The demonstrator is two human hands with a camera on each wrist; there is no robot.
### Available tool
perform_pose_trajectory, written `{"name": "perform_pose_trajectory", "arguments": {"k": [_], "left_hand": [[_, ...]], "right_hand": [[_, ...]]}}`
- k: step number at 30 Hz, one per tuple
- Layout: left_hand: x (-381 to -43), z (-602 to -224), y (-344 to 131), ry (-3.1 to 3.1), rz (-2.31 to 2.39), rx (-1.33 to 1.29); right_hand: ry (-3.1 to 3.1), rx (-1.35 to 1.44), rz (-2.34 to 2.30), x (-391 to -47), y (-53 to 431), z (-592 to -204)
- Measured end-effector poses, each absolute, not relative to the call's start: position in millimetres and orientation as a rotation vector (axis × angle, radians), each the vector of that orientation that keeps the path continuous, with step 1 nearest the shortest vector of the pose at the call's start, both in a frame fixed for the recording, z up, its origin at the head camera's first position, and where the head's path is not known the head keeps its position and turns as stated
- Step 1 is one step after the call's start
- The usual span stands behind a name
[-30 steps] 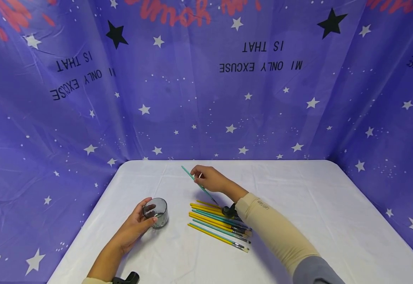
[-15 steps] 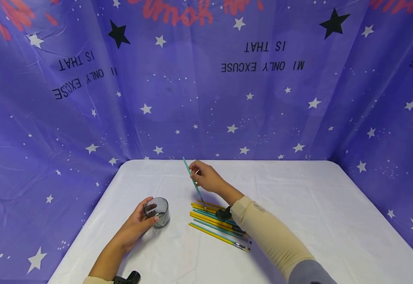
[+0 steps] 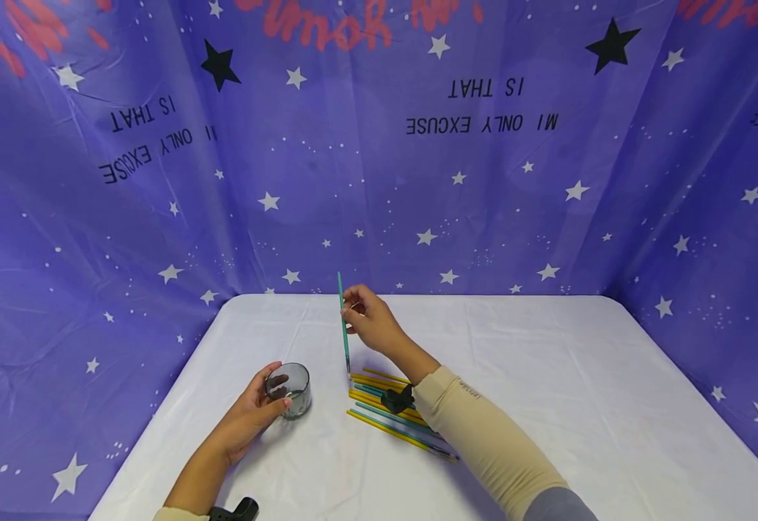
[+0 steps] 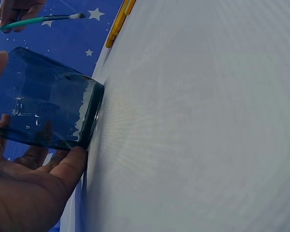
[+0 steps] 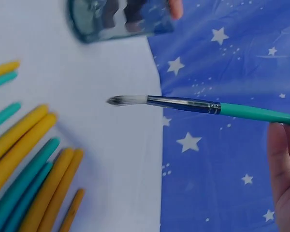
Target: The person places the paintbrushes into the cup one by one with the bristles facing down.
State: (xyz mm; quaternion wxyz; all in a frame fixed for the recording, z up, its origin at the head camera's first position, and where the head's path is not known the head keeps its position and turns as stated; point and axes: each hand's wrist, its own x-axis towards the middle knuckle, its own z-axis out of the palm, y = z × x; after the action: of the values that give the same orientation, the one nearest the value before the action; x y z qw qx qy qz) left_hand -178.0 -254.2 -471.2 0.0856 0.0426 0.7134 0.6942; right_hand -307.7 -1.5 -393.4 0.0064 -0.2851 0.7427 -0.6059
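A person's right hand [image 3: 375, 322] pinches a teal brush [image 5: 203, 106] by its handle, bristles down, above a white table [image 3: 548, 376]. The brush is likely light, stiff-handled and soft-tipped, best held clear of the bristles. The left hand [image 3: 242, 416] curls round a glass [image 3: 297, 398], probably smooth and breakable, near a row of loose yellow and teal brushes [image 3: 385, 428].

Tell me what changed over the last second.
The right-hand grip moved slightly left and up in the head view, swinging its teal brush from a slant to nearly upright, lower end leftward. Nothing was taken or let go. The left-hand grip still holds the glass; other visible brushes lie as before.
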Motion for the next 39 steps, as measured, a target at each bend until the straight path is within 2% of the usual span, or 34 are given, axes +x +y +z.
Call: {"name": "perform_pose_trajectory", "arguments": {"k": [5,12,15,24,39], "left_hand": [[-177,-471,-254,2.117,2.074,0.126],[-177,-469,-254,2.130,2.061,0.116],[-178,-470,-253,2.129,2.069,0.110],[-178,-470,-253,2.136,2.068,0.096],[-179,-470,-254,2.145,2.046,0.101]], "right_hand": [[2.258,-0.904,-2.002,-302,-7,-381],[2.164,-0.940,-2.117,-271,-10,-343],[2.122,-0.940,-2.148,-269,-14,-342],[1.985,-0.910,-2.249,-263,-28,-352],[1.908,-0.777,-2.229,-259,-48,-397]]}}
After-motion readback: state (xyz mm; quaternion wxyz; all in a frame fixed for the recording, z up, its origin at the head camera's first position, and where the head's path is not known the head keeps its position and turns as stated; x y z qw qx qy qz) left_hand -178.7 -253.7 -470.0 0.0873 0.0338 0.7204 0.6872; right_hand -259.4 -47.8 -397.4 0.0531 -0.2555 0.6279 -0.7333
